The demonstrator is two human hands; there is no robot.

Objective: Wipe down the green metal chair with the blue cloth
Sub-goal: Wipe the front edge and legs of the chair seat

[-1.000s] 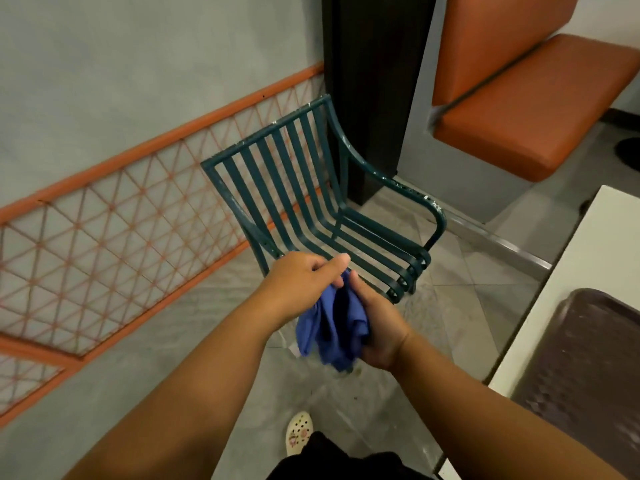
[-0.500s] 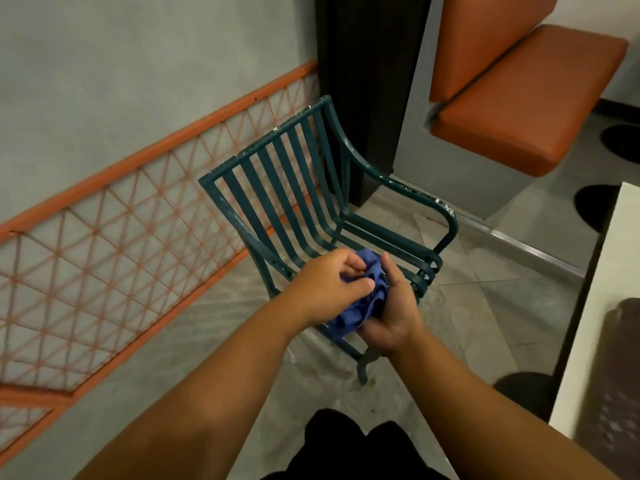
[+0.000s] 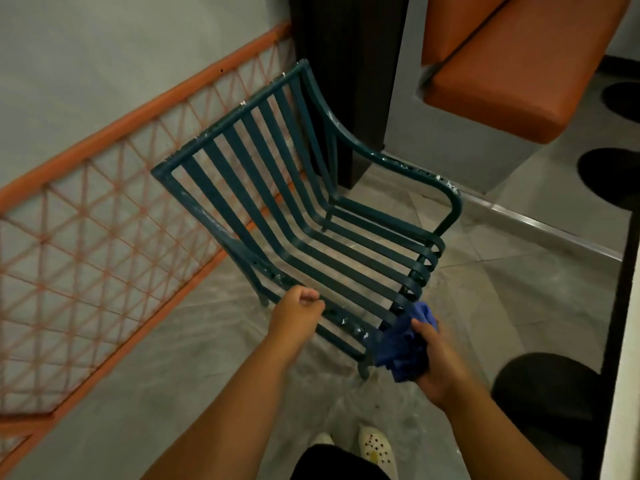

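Green metal makes up the one chair (image 3: 311, 216), all thin slats, with white chipped spots on its arms. It stands on the grey floor (image 3: 173, 393) by the orange rail (image 3: 104, 140). Your left hand (image 3: 296, 315) is curled at the near arm of the chair; I cannot tell if it grips the bar. Further right, your right hand (image 3: 434, 362) grips the one blue cloth (image 3: 398, 348), bunched up and touching the chair's front corner. Two hands, one chair, one cloth.
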